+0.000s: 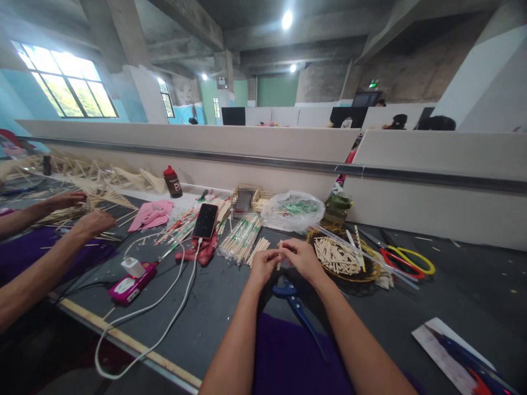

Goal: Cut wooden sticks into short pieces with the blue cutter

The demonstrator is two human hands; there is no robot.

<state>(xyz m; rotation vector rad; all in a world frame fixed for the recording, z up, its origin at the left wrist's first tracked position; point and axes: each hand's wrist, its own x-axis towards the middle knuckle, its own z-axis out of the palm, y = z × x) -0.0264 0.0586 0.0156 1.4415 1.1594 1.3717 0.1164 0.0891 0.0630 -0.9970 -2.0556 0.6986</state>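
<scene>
My left hand and my right hand meet over the dark table, fingertips pinched together. Between them is a short pale wooden stick, upright and partly covered by the fingers. Blue-handled cutting pliers lie just below my hands. To the right of my right hand is a round basket of short cut sticks. Left of my left hand lie a small group of bare sticks and a bundle of plastic-wrapped chopsticks.
A phone on a red stand trails a white cable to a pink power strip. Scissors, a plastic bag, a jar and a bottle stand around. At left, a co-worker's hands work among wooden sticks.
</scene>
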